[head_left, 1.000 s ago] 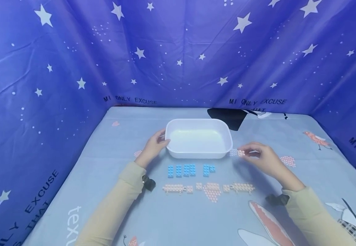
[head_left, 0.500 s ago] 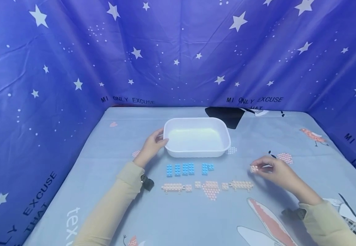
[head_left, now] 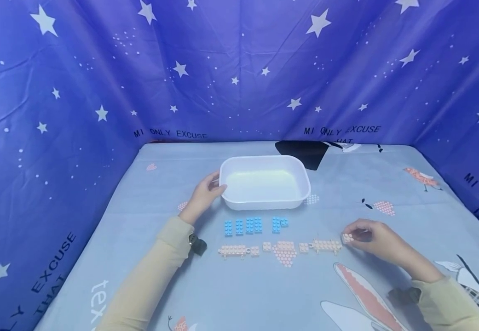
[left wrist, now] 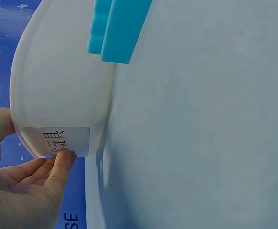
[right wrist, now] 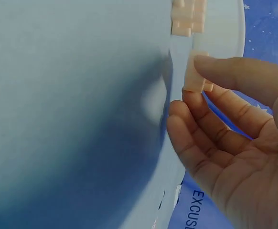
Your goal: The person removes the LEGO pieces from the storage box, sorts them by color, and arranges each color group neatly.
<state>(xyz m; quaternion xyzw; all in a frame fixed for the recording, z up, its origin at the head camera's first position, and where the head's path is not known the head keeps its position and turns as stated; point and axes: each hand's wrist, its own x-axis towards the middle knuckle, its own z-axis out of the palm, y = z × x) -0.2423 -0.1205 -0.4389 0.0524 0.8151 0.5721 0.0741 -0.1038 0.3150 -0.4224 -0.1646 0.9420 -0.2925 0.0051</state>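
Note:
A white plastic bin stands at the middle of the table, and its inside shows bare. My left hand grips the bin's left end, thumb by the rim; in the left wrist view its fingers lie at a label on the wall. My right hand pinches a small peach building brick between thumb and fingers, low over the cloth. Just left of that brick lies a long peach piece with side pegs. Farther left are small peach bricks and another pegged peach piece.
Several blue bricks stand in a row between the bin and the peach pieces. A patterned grey-blue cloth covers the table. A blue star curtain encloses its back and sides.
My right hand has carried the peach brick from beside the bin's right end toward me and to the right, down level with the peach row. The left hand keeps its hold.

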